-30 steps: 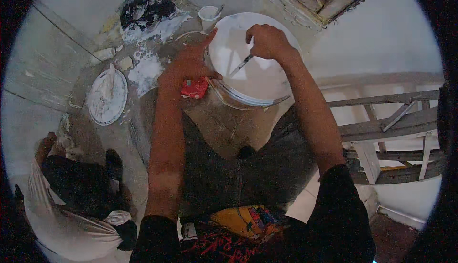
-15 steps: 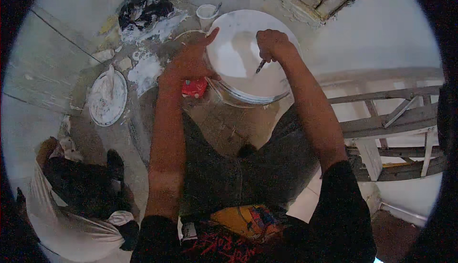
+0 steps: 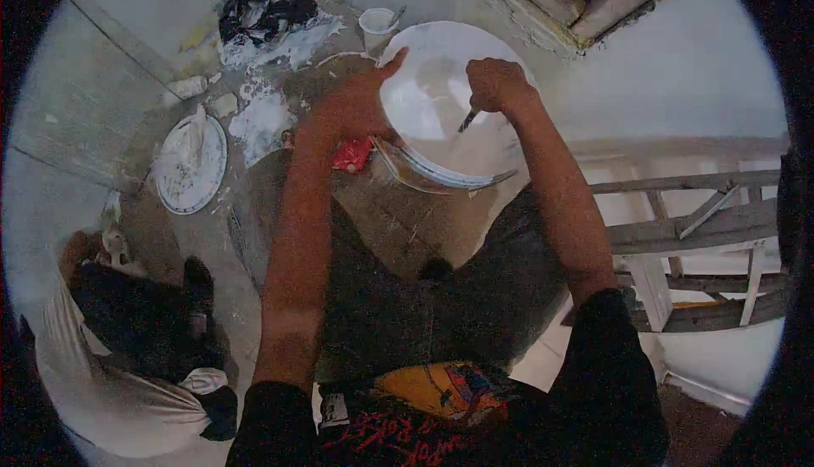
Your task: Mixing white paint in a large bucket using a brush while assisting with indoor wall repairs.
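Before me is a large glossy white round plate (image 3: pixel 424 94), with layered rims along its near edge. My left hand (image 3: pixel 360 107) is closed on the plate's left edge, thumb along the rim and fingers mostly hidden. My right hand (image 3: pixel 500 86) is a fist over the plate's right part. From that fist a slim, dark-patterned tool (image 3: pixel 465 120) points down and left to the white surface; its kind is not clear. Beside my left wrist lies a small red packet (image 3: pixel 352 154). A white cup (image 3: pixel 378 20) with a utensil in it stands beyond the plate.
A white-smeared oval plate (image 3: pixel 191 162) lies on the floor at left. Far left sits a crumpled black plastic bag (image 3: pixel 267 14) amid white splashes. Another person (image 3: pixel 127 323) is low at left. A grey wooden frame (image 3: pixel 695 221) stands at right; a wooden frame corner (image 3: pixel 581 30) juts in above.
Both hands stay at the plate, and the right fist still holds the tool over it. The whole view has shifted slightly; more of the layered near rim shows.
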### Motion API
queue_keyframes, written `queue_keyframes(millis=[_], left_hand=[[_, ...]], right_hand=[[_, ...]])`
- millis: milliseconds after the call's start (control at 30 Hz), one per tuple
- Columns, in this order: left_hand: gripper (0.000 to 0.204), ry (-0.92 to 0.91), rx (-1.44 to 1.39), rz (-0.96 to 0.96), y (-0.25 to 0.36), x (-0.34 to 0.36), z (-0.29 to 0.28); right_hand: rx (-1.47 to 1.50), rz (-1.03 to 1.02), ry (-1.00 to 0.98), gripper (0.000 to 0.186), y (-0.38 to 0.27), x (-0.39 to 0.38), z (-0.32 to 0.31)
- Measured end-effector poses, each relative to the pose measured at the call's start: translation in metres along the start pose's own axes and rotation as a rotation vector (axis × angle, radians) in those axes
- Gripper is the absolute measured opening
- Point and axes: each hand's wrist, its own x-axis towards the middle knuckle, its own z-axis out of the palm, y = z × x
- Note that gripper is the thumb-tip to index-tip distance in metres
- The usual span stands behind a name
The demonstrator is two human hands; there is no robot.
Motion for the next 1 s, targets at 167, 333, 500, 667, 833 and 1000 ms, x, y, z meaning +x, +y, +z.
queue_keyframes(millis=[167, 333, 500, 667, 833, 1000], left_hand=[[0.127, -0.03, 0.004, -0.028, 0.0, -0.002, -0.001], [0.127, 0.046, 0.054, 0.007, -0.006, 0.001, 0.007], [0.126, -0.031, 0.048, -0.063, 0.007, -0.002, -0.003], [0.123, 0.003, 0.01, 0.023, -0.005, -0.002, 0.003], [0.123, 0.059, 0.152, 0.004, -0.002, -0.006, 0.007], [0.123, 0.013, 0.051, 0.008, -0.003, -0.003, 0.008]], right_hand=[[0.107, -0.017, -0.036, 0.031, -0.005, 0.007, 0.001], [0.24, -0.047, 0.069, 0.021, 0.009, 0.03, 0.021], [0.099, 0.161, 0.244, 0.037, 0.011, 0.019, 0.018], [0.048, 0.099, 0.077, 0.04, 0.006, 0.018, 0.011], [0.377, -0.331, -0.054, 0.024, 0.008, 0.028, 0.015], [0.281, 0.039, 0.231, 0.026, 0.014, 0.03, 0.03]])
